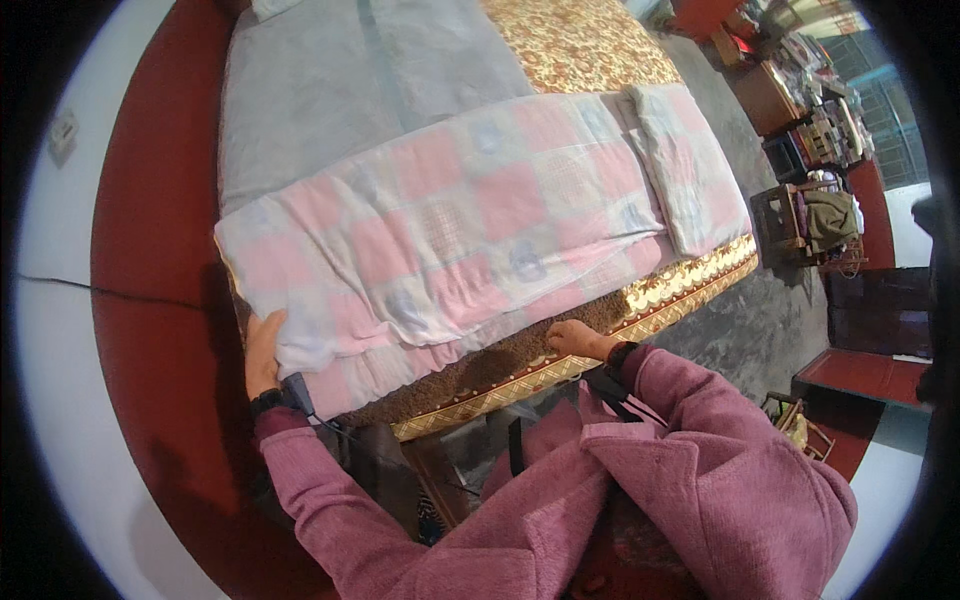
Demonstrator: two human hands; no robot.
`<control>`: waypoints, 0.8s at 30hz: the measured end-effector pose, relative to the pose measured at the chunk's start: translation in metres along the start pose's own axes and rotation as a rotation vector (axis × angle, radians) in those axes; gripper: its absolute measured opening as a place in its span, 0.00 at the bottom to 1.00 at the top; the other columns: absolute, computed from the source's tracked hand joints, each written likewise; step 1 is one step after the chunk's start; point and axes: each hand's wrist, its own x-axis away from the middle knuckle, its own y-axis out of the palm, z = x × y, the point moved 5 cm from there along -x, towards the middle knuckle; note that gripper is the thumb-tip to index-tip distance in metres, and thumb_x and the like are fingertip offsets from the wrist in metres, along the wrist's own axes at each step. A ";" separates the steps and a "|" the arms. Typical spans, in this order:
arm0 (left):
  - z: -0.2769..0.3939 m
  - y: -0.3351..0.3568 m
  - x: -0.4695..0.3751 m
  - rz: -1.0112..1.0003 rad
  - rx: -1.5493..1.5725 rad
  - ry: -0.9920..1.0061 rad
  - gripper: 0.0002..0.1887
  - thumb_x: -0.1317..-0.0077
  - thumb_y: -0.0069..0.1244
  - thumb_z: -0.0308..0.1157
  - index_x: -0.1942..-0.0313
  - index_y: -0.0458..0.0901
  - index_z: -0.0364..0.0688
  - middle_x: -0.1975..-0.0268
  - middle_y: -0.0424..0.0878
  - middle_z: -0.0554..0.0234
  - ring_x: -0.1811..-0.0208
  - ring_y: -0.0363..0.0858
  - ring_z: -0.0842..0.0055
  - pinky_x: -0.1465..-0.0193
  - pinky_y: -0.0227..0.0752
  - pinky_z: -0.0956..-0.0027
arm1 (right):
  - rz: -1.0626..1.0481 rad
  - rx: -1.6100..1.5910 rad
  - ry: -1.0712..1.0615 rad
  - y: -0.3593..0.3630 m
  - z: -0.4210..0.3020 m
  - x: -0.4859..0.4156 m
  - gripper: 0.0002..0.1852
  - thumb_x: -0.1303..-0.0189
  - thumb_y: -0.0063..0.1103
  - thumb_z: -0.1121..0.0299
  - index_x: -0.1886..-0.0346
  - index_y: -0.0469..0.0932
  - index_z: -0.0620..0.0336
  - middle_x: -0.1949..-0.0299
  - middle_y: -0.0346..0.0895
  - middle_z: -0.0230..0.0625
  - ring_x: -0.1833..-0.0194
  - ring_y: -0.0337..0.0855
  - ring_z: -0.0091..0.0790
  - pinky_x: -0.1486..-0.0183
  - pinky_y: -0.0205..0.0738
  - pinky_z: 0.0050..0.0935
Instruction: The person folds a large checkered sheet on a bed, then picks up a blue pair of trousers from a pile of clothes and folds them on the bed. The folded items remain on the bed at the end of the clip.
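A pink and white checked quilt [480,217] lies folded lengthwise across the near part of a bed, with creases running over it. My left hand [264,352] touches the quilt's near left corner, its fingers partly behind the cloth, so its grip cannot be told. Over the brown fleecy strip [480,367] beside the quilt's near edge is my right hand [574,337], fingers curled, with no object visible in it. A grey blanket [315,97] covers the far left of the bed. The patterned bed cover [592,45] shows at the far right and along the near edge.
A red and white wall [150,225] with a dark cable [67,283] runs close along the left. At the right stand a wooden chair with cloths [829,221] and cluttered boxes [772,97]. Grey floor [750,322] shows beyond the bed's right edge.
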 end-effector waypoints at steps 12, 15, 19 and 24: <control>0.149 0.351 0.093 -0.031 -0.596 0.488 0.33 0.43 0.50 0.28 0.34 0.68 0.33 0.45 0.83 0.41 0.45 0.82 0.53 0.41 0.73 0.60 | -0.036 0.002 -0.275 -0.039 0.127 0.035 0.16 0.38 0.57 0.58 0.63 0.85 0.62 0.61 0.84 0.54 0.57 0.84 0.59 0.53 0.77 0.51; 0.140 0.467 0.087 0.038 -0.822 0.552 0.35 0.40 0.50 0.30 0.30 0.62 0.36 0.41 0.78 0.29 0.41 0.78 0.39 0.37 0.70 0.49 | -0.025 0.001 -0.276 -0.072 0.166 0.064 0.15 0.37 0.56 0.59 0.63 0.85 0.61 0.61 0.84 0.55 0.58 0.84 0.60 0.53 0.77 0.50; 0.083 0.599 0.038 0.039 -0.999 0.363 0.34 0.39 0.54 0.31 0.33 0.62 0.32 0.42 0.79 0.30 0.42 0.77 0.39 0.38 0.71 0.49 | 0.058 -0.118 -0.101 -0.135 0.221 0.118 0.15 0.36 0.54 0.61 0.58 0.83 0.62 0.63 0.84 0.52 0.60 0.85 0.56 0.55 0.78 0.47; -0.019 0.691 -0.007 0.073 -0.906 0.300 0.34 0.41 0.55 0.27 0.35 0.63 0.30 0.35 0.72 0.31 0.34 0.72 0.44 0.32 0.66 0.53 | 0.166 -0.292 0.074 -0.181 0.273 0.158 0.15 0.35 0.55 0.62 0.56 0.83 0.65 0.67 0.84 0.49 0.61 0.87 0.44 0.57 0.78 0.40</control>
